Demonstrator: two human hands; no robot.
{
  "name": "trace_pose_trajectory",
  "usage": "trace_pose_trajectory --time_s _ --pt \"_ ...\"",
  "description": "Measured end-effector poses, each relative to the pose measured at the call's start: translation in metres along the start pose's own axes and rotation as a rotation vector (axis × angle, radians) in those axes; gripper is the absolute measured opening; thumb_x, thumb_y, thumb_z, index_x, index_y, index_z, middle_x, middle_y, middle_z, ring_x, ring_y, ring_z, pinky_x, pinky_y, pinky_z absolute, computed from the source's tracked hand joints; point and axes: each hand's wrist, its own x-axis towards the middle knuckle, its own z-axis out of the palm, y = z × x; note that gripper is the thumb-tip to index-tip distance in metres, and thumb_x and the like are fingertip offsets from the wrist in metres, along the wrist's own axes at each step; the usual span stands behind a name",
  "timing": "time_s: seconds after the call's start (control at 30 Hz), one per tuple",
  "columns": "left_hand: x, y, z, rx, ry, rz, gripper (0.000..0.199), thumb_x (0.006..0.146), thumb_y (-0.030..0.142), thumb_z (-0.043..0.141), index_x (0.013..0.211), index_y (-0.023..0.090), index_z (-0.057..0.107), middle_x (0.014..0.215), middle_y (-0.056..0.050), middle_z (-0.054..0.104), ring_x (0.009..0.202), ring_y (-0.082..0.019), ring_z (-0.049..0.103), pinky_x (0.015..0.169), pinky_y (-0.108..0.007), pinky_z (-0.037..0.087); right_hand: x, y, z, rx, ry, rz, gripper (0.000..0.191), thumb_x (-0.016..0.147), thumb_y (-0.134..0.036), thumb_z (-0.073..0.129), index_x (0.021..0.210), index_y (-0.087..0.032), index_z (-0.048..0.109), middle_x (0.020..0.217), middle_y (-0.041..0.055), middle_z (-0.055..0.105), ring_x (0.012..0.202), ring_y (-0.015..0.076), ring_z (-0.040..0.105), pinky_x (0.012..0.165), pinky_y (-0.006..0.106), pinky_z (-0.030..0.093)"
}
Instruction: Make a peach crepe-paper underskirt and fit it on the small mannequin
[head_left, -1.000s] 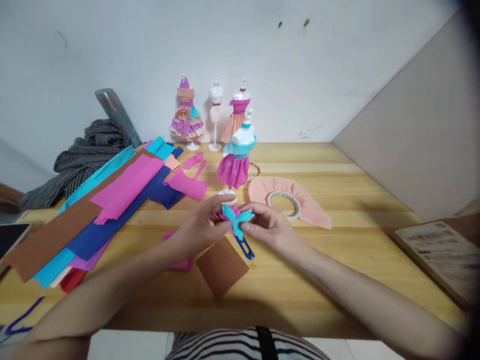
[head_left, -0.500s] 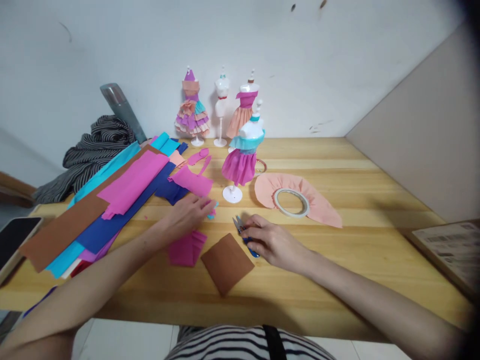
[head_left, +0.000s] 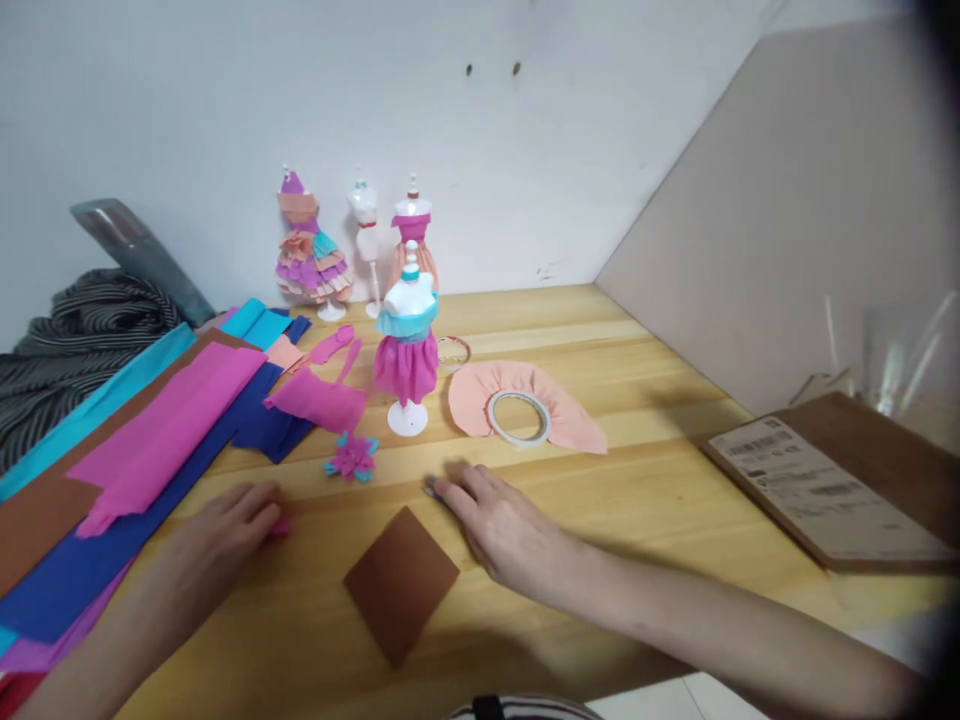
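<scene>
My left hand (head_left: 232, 530) is closed at the left of the table, with a bit of pink crepe paper (head_left: 281, 527) showing at its fingertips; the rest of that piece is hidden under the hand. My right hand (head_left: 506, 530) rests on the table, fingers curled over small scissors, of which only the metal tips (head_left: 430, 486) show. Between the hands lies a brown paper square (head_left: 402, 588), turned cornerwise. A pink and turquoise paper flower (head_left: 352, 457) sits beyond it. Behind the flower stands a mini mannequin (head_left: 409, 345) in a turquoise top and pink skirt.
Several coloured crepe sheets (head_left: 172, 420) overlap on the left, near a striped cloth (head_left: 97, 310) and a bottle (head_left: 142, 255). More dressed mannequins (head_left: 311, 240) stand along the wall. A tape roll (head_left: 493, 420) lies on gathered peach paper (head_left: 577, 425). A cardboard parcel (head_left: 832, 490) is at right.
The view has swung right. My left hand has moved left off the paper flower, shifting the pink paper away from the brown square. My right hand now covers most of the scissors.
</scene>
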Motion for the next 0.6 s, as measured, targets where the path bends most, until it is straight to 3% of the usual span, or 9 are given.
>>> trace_pose_trajectory --time_s 0.1,0.17,0.27,0.33,0.43,0.6 --pt "0.002 -0.015 -0.008 0.148 0.035 0.032 0.041 0.08 0.003 0.039 0.109 0.016 0.066 0.124 -0.016 0.064 0.116 -0.033 0.059 0.09 -0.05 0.053 -0.004 0.002 0.001 -0.048 -0.004 -0.008 0.062 0.074 0.004 0.046 0.135 -0.009 0.043 0.114 0.0161 0.054 0.104 0.0256 0.051 0.091 0.04 0.05" --pt "0.009 -0.009 -0.018 0.142 0.114 0.062 0.032 0.085 0.016 0.047 0.113 0.016 0.064 0.128 -0.019 0.061 0.115 -0.034 0.059 0.09 -0.05 0.054 -0.004 0.004 0.003 -0.066 0.014 -0.019 0.054 0.079 0.002 0.046 0.131 -0.009 0.047 0.111 0.0155 0.055 0.101 0.0248 0.052 0.09 0.039 0.05" --pt "0.028 0.02 -0.03 0.059 0.241 0.087 0.03 0.09 0.024 0.049 0.118 0.021 0.058 0.124 -0.013 0.064 0.108 -0.027 0.063 0.087 -0.043 0.055 -0.001 0.008 0.008 -0.156 0.075 -0.069 0.032 0.088 -0.004 0.044 0.117 -0.009 0.057 0.099 0.0139 0.058 0.09 0.0239 0.053 0.08 0.038 0.051" --pt "0.045 0.044 -0.036 -0.024 0.28 0.173 0.024 0.092 0.022 0.048 0.113 0.024 0.06 0.115 -0.007 0.069 0.106 -0.022 0.064 0.087 -0.035 0.055 0.001 0.01 0.01 -0.215 0.116 -0.108 0.024 0.091 -0.006 0.044 0.107 -0.009 0.061 0.091 0.0127 0.059 0.084 0.0238 0.053 0.075 0.037 0.05" --pt "0.075 0.076 -0.04 -0.094 0.333 0.335 0.023 0.093 0.015 0.045 0.107 0.019 0.062 0.105 -0.006 0.072 0.102 -0.019 0.065 0.086 -0.03 0.055 0.003 0.011 0.01 -0.252 0.135 -0.132 0.019 0.093 -0.008 0.044 0.098 -0.009 0.062 0.087 0.0116 0.059 0.08 0.0235 0.052 0.069 0.036 0.048" --pt "0.12 0.114 -0.038 -0.224 0.292 0.496 0.023 0.093 0.011 0.041 0.093 0.013 0.064 0.092 -0.007 0.071 0.091 -0.018 0.064 0.084 -0.03 0.054 -0.007 0.013 0.003 -0.269 0.061 -0.156 0.015 0.09 -0.008 0.045 0.089 -0.012 0.059 0.082 0.0089 0.056 0.076 0.0221 0.048 0.068 0.035 0.045"
